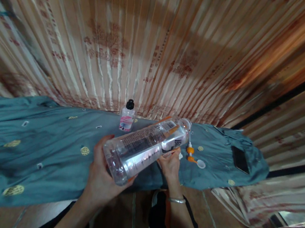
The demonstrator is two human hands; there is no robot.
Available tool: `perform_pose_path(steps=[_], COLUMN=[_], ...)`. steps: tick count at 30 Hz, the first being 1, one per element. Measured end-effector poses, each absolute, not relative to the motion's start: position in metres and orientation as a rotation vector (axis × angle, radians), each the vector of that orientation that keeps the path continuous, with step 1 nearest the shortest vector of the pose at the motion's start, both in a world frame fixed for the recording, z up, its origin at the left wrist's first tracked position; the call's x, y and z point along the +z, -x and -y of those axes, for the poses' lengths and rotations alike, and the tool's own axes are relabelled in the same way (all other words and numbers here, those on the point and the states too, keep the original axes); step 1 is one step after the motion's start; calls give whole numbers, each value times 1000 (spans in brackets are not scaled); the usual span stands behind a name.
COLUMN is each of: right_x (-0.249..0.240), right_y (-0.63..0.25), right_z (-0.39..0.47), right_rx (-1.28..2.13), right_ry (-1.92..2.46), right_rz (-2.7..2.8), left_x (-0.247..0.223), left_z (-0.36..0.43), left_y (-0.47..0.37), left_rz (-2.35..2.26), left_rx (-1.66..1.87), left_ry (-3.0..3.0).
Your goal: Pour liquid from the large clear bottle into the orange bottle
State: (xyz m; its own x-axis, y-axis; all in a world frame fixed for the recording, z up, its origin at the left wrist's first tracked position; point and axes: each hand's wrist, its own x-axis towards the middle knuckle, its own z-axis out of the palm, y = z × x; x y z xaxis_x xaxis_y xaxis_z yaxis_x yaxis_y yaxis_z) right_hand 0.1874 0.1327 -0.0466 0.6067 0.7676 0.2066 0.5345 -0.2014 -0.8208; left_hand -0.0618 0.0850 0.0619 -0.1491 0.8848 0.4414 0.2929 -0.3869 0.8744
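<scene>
A large clear plastic bottle [147, 148] with printed labels is held tilted, its neck toward the upper right and its base toward me. My left hand [103, 175] is wrapped around the base end. Below the shoulder, my right hand [171, 165] grips the bottle's underside with closed fingers, their tips partly hidden. A small white scrap shows beside these fingers; I cannot make out what it is. Right of the bottle's neck lies a pump top [190, 152] with orange and white parts, near a round translucent cap [201, 163].
A small bottle [127, 117] with a black cap and pink label stands behind the large one. A dark phone [240, 159] lies at the right on the teal cloth [59, 134] over the narrow surface. Pleated curtains [140, 42] hang close behind and at the right.
</scene>
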Motion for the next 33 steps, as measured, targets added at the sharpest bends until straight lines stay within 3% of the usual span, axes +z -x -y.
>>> perform_pose_path(steps=[33], right_x=[-42], right_y=[-186], right_z=[-132], right_rx=[361], right_ry=[1875], right_rz=[993], left_x=[56], left_z=[-86], left_y=[63], left_rz=[-1332], left_rx=[1555], left_ry=[-1647])
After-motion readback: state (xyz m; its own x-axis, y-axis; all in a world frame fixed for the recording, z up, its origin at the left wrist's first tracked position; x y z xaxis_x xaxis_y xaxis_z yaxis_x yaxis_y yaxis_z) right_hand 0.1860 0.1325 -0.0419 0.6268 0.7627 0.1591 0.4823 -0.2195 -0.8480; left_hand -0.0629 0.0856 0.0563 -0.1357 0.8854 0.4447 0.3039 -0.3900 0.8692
